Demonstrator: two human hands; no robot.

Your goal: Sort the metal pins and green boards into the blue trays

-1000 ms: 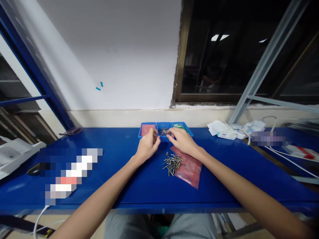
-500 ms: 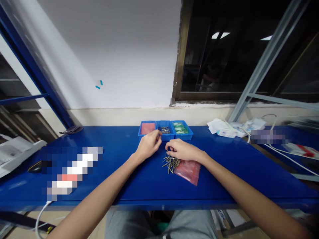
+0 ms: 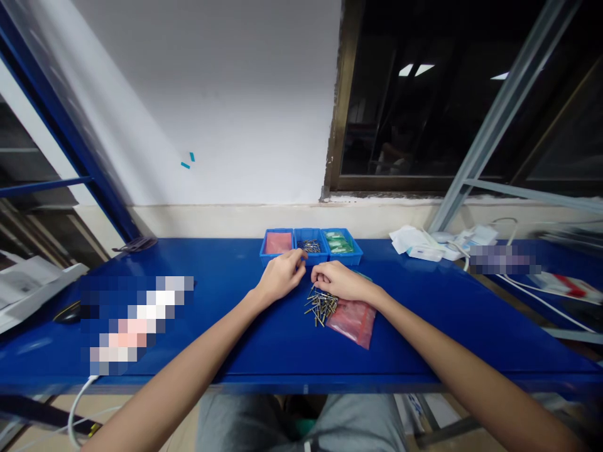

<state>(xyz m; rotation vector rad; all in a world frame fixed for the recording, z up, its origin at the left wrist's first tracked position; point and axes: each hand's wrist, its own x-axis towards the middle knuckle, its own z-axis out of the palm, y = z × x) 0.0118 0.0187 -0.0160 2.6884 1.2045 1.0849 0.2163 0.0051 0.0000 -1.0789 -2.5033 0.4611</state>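
Observation:
My left hand point(image 3: 282, 276) hovers just in front of the blue bins with fingers curled in; what they hold, if anything, is hidden. To its right, my right hand point(image 3: 346, 281) is closed above a loose pile of metal rivets point(image 3: 323, 306), and a thin rivet point(image 3: 311, 290) shows at its fingertips. Partly under the right wrist lies a red plastic bag point(image 3: 352, 323), touching the pile. Behind the hands stand three joined blue bins: the left bin point(image 3: 270, 258) holds red bags, the middle bin point(image 3: 323, 258) loose rivets, the right bin point(image 3: 351, 258) green bags.
A blue table point(image 3: 211, 339) spans the view, backed by a wall and window. White packets point(image 3: 419, 243) and cables lie at the back right. On the left are a black mouse point(image 3: 68, 312), a blurred-out object with a white cable, and papers point(image 3: 35, 285).
Both hands stay in nearly the same place with fingers curled. The right hand has shifted very slightly left; the view itself has moved a little.

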